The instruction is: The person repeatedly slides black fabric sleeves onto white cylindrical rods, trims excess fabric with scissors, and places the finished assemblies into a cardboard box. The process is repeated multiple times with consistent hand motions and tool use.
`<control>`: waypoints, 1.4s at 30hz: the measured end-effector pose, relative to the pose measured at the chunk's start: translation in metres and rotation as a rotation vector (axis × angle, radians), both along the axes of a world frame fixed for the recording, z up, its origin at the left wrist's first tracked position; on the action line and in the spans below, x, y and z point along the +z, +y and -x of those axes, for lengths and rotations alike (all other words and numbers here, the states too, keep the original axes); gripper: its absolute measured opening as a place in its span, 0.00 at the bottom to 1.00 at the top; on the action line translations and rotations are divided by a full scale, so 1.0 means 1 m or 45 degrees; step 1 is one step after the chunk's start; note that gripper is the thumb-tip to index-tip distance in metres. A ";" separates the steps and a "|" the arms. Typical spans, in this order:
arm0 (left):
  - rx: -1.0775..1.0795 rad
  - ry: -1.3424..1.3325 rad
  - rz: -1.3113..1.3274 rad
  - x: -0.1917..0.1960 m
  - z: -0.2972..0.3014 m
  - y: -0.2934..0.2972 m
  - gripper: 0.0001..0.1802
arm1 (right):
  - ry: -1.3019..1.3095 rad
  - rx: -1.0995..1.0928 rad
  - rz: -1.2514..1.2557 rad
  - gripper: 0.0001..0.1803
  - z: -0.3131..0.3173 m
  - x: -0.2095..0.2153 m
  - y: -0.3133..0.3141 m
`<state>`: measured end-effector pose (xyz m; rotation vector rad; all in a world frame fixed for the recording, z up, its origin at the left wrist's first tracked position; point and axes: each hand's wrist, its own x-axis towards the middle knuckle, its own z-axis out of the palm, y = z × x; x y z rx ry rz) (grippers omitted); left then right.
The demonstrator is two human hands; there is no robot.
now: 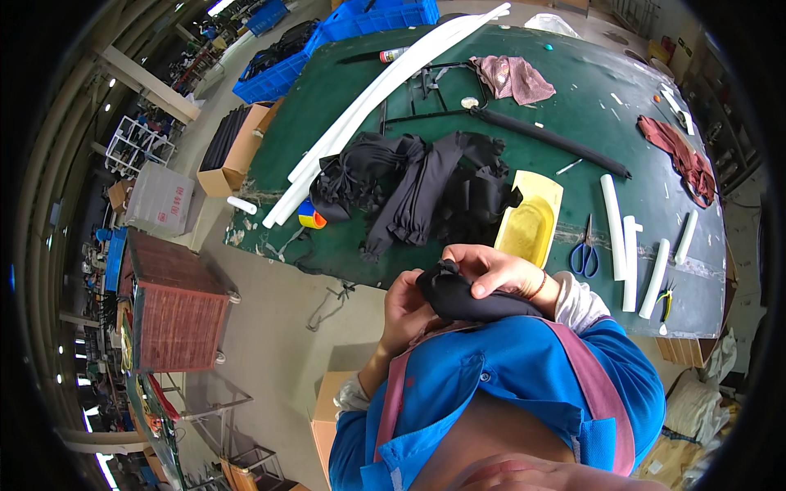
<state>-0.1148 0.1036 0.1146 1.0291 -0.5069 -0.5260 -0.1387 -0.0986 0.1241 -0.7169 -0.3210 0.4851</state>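
Note:
A rolled black fabric piece [463, 301] is held close to my chest, in front of the green table [589, 106]. My right hand [499, 270] grips its upper end with the fingers curled over the top. My left hand [405, 315] supports it from the left and below. A heap of similar black fabric pieces [417, 184] lies on the table just beyond my hands, next to a yellow tray [532, 217].
Blue-handled scissors [584, 254], several white tubes [622, 237], long white strips [385, 90], a long black rod [548, 139], pink and red cloths [512, 78] lie on the table. Blue crates [360, 20], cardboard boxes [237, 151] and a brown cart [176, 303] stand on the floor to the left.

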 end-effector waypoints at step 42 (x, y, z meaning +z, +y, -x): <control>0.648 -1.227 -0.551 -0.014 -0.039 -0.044 0.10 | -0.186 -0.751 0.446 0.16 -0.038 -0.032 0.008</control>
